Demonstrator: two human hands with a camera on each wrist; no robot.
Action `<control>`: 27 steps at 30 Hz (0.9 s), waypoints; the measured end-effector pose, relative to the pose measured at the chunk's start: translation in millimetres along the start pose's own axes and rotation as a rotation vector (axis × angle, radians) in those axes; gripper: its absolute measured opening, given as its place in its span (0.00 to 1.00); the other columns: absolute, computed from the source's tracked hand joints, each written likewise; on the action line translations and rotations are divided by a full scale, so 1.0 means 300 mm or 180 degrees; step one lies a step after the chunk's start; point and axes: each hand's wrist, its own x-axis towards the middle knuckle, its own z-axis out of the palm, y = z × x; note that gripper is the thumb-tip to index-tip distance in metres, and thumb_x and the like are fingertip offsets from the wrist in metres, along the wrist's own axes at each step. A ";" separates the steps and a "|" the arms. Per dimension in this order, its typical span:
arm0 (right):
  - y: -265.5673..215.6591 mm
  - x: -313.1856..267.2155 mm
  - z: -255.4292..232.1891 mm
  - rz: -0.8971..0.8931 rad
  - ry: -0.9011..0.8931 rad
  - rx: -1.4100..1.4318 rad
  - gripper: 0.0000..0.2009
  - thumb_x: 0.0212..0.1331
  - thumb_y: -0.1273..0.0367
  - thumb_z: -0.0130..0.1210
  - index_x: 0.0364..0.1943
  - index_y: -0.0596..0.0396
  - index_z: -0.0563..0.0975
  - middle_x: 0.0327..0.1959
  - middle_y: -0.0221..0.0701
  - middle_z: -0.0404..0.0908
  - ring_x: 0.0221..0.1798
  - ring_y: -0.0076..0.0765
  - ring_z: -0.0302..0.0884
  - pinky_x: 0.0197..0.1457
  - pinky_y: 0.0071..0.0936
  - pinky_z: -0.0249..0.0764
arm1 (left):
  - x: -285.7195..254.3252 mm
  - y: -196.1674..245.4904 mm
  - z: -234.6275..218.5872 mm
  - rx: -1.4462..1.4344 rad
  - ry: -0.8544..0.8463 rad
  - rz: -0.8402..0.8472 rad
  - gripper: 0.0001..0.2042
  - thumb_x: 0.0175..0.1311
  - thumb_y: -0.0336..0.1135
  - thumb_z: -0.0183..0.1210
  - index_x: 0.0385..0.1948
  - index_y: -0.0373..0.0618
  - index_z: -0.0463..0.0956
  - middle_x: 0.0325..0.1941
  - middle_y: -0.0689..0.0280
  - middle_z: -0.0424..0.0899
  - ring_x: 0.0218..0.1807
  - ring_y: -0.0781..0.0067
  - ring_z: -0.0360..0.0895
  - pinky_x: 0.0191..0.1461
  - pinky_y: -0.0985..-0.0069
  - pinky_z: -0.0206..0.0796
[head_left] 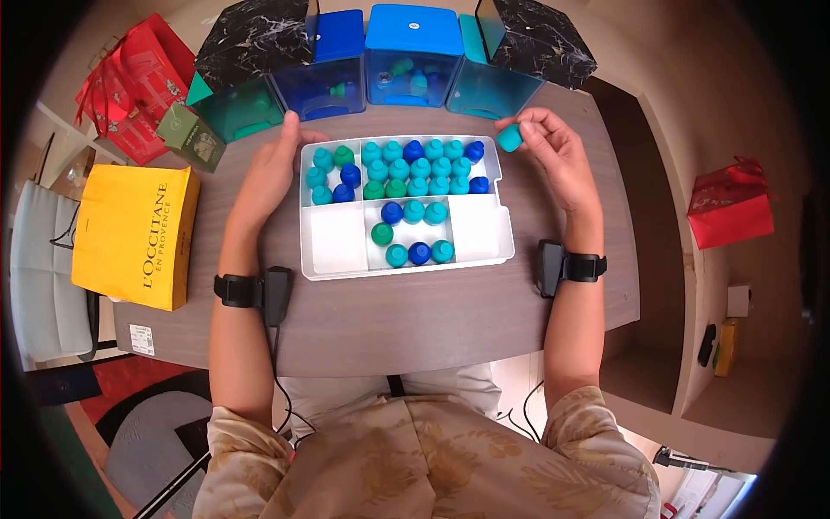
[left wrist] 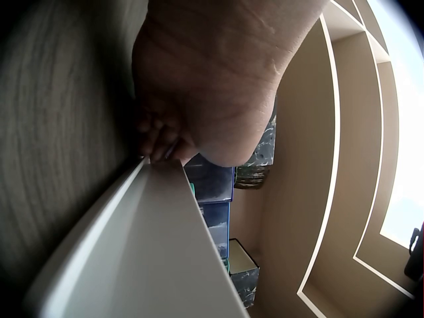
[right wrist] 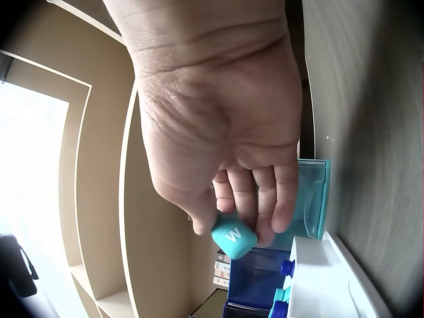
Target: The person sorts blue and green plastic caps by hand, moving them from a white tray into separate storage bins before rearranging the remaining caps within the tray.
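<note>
My right hand pinches a teal bottle-shaped piece between thumb and fingers, just off the white tray's upper right corner; in the right wrist view the piece shows a white letter on its end. The white tray holds many teal, blue and green pieces in its upper compartments and several in the lower middle one; its lower left and lower right compartments hold none. At the tray's upper left corner is my left hand, and in the left wrist view its fingers are at the tray's end wall.
Behind the tray stand translucent blue bins and teal bins, some with pieces inside, and black marbled boxes. A yellow bag and a green box are at the left. Red bags lie farther out on both sides.
</note>
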 end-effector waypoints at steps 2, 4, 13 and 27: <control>0.003 0.000 -0.003 0.0035 0.0003 0.0101 0.09 0.72 0.65 0.66 0.47 0.55 0.84 0.50 0.31 0.89 0.51 0.24 0.82 0.62 0.26 0.77 | 0.002 0.003 0.006 -0.0045 0.0034 0.0005 0.44 0.81 0.71 0.32 0.49 0.35 0.87 0.43 0.61 0.89 0.44 0.71 0.77 0.52 0.75 0.67; 0.001 -0.005 0.004 -0.0030 -0.0018 -0.0065 0.09 0.71 0.66 0.67 0.47 0.55 0.85 0.50 0.29 0.88 0.51 0.23 0.81 0.61 0.25 0.76 | -0.004 0.006 0.015 -0.0088 0.0045 -0.0024 0.44 0.81 0.71 0.32 0.50 0.35 0.87 0.43 0.60 0.89 0.44 0.70 0.77 0.53 0.74 0.67; 0.029 -0.007 0.015 0.0005 -0.0573 -0.0730 0.07 0.63 0.69 0.74 0.42 0.54 0.89 0.44 0.18 0.79 0.40 0.16 0.66 0.46 0.18 0.66 | -0.010 0.020 0.012 -0.0107 0.0049 -0.0077 0.44 0.81 0.71 0.32 0.50 0.35 0.87 0.43 0.60 0.89 0.46 0.69 0.79 0.55 0.74 0.68; 0.011 -0.012 0.104 -0.0790 -0.0510 -0.1721 0.11 0.55 0.69 0.76 0.42 0.52 0.91 0.39 0.26 0.81 0.46 0.31 0.76 0.51 0.30 0.72 | 0.005 -0.004 -0.010 0.0055 -0.0136 -0.0098 0.44 0.80 0.73 0.32 0.53 0.36 0.85 0.48 0.61 0.88 0.50 0.71 0.82 0.60 0.74 0.70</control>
